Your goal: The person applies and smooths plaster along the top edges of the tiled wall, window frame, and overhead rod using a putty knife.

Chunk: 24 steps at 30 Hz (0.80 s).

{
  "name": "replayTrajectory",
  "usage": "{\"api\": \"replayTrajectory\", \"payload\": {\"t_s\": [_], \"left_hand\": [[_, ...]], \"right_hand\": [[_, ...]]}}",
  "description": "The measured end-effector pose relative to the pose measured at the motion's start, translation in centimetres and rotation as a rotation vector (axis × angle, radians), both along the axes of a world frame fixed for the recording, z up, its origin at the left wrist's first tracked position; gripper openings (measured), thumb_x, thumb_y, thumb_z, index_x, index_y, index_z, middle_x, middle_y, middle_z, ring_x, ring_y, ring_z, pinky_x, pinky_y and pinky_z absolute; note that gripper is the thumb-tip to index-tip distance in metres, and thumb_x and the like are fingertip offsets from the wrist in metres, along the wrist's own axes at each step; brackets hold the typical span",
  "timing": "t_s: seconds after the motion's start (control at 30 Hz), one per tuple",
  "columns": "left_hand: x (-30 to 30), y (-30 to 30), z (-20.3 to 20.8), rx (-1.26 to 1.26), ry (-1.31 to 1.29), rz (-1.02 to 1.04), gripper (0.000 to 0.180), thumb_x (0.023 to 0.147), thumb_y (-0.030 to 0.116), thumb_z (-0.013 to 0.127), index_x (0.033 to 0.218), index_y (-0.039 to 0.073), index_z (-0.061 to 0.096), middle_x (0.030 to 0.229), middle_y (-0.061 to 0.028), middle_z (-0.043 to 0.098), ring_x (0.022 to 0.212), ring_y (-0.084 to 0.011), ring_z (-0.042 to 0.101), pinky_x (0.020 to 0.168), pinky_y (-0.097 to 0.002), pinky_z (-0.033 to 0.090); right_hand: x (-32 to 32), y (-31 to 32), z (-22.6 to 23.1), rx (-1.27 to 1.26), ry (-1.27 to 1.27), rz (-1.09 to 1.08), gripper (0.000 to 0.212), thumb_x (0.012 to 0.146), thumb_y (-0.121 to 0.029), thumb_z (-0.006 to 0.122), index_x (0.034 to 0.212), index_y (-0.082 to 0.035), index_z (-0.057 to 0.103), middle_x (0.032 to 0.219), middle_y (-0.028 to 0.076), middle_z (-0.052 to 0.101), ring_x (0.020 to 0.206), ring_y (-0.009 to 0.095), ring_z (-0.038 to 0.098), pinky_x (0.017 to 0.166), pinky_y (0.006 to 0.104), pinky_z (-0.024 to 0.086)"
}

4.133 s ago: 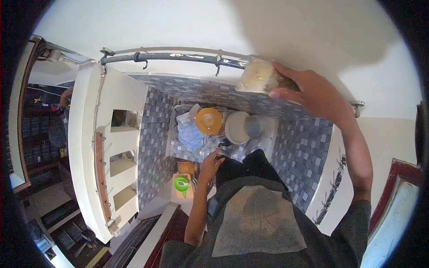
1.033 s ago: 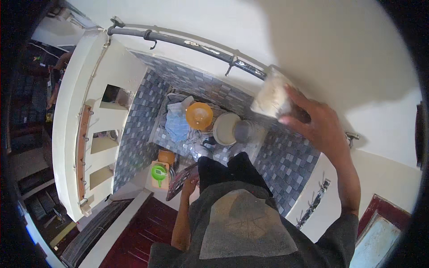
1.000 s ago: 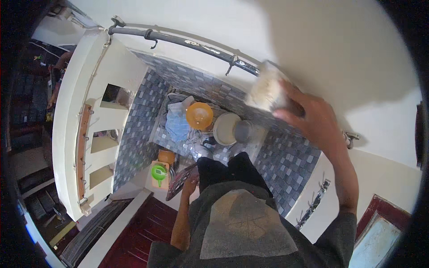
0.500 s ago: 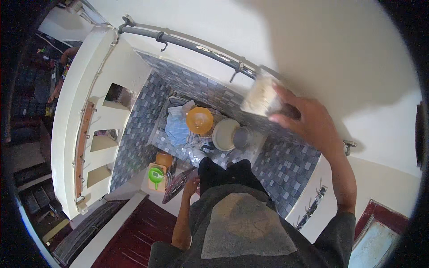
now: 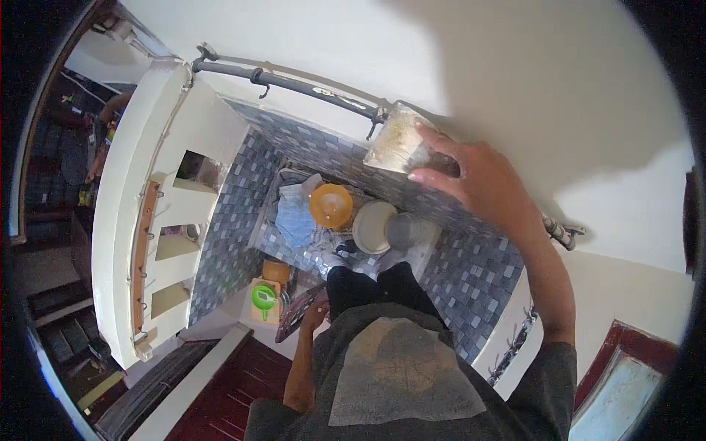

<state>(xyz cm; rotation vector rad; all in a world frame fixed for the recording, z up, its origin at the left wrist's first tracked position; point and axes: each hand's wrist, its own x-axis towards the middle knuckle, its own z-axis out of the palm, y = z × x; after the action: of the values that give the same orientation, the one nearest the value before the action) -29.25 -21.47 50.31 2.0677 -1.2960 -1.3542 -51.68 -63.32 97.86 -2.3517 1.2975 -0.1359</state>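
Note:
My right hand [image 5: 471, 173] is raised at the white wall, thumb and fingers closed on a flat, squarish cream-white piece [image 5: 397, 140] with brown stains. Its exact kind is unclear. It lies over the dark wall-mounted rod [image 5: 301, 87], beside a hanging hook [image 5: 375, 123], and hides part of the rod. Low beside my leg, my left hand [image 5: 316, 314] is closed at the edge of a dark red patterned flat object [image 5: 298, 316], whose kind I cannot make out.
Below are an orange basin [image 5: 330, 206], a pale round tub [image 5: 371, 228], a grey bucket [image 5: 404, 231] and blue cloth [image 5: 296, 217]. A green strainer-like item [image 5: 264, 298] lies on a wooden board at lower left. A wall with openings and a hook rack [image 5: 145, 257] stands left.
My right hand has moved left along the rod with the cream-white piece, which now sits next to the hook. My left hand stays by the dark red object. The view has shifted slightly.

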Motion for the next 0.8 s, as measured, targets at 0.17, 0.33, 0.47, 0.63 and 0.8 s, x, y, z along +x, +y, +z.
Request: {"api": "replayTrajectory", "payload": {"t_s": [0.17,0.33,0.47,0.63,0.8], "left_hand": [[1.7,-0.7,-0.8,-0.125,0.034,-0.054,0.029,0.088,0.027,0.053,0.105,0.004,0.062,0.1,-0.0201,0.063,0.097,-0.0355,0.06,0.081,-0.0435,0.046],[3.6,5.0,-8.5,0.14,0.441,0.441,0.034,0.087,0.031,0.057,0.104,0.001,0.061,0.093,-0.0201,0.063,0.091,-0.0353,0.06,0.079,-0.0425,0.046],[1.4,-2.3,-1.2,0.172,0.466,0.313,0.038,0.089,0.033,0.055,0.115,0.006,0.061,0.103,-0.0208,0.064,0.099,-0.0368,0.061,0.084,-0.041,0.048],[0.5,-0.2,-1.4,0.045,0.141,0.076,0.039,0.09,0.035,0.051,0.116,0.007,0.06,0.105,-0.0202,0.064,0.1,-0.0393,0.06,0.084,-0.0436,0.048],[0.0,-0.1,0.6,0.041,0.067,0.076,0.038,0.089,0.032,0.051,0.117,0.007,0.058,0.112,-0.0217,0.06,0.105,-0.0407,0.056,0.085,-0.0459,0.046]], "right_hand": [[-3.3,0.7,-0.8,-0.099,0.052,0.089,0.062,0.081,-0.054,0.059,0.129,-0.014,0.052,0.087,0.019,0.065,0.08,0.038,0.063,0.074,0.0466,0.05],[0.0,0.6,-0.5,-0.211,0.106,0.13,0.063,0.082,-0.055,0.055,0.133,-0.018,0.046,0.081,0.015,0.064,0.072,0.035,0.064,0.066,0.045,0.051],[-3.6,1.7,-3.3,-0.418,0.18,0.095,0.067,0.082,-0.057,0.053,0.137,-0.021,0.04,0.079,0.014,0.063,0.069,0.032,0.064,0.061,0.0436,0.052],[0.3,1.1,-2.6,-0.361,0.195,0.078,0.067,0.081,-0.055,0.055,0.137,-0.021,0.04,0.081,0.015,0.063,0.072,0.031,0.065,0.06,0.0432,0.052],[-1.5,1.6,-3.4,-0.525,0.081,0.162,0.067,0.081,-0.054,0.056,0.137,-0.02,0.041,0.084,0.016,0.064,0.071,0.032,0.064,0.061,0.0438,0.052]]}}
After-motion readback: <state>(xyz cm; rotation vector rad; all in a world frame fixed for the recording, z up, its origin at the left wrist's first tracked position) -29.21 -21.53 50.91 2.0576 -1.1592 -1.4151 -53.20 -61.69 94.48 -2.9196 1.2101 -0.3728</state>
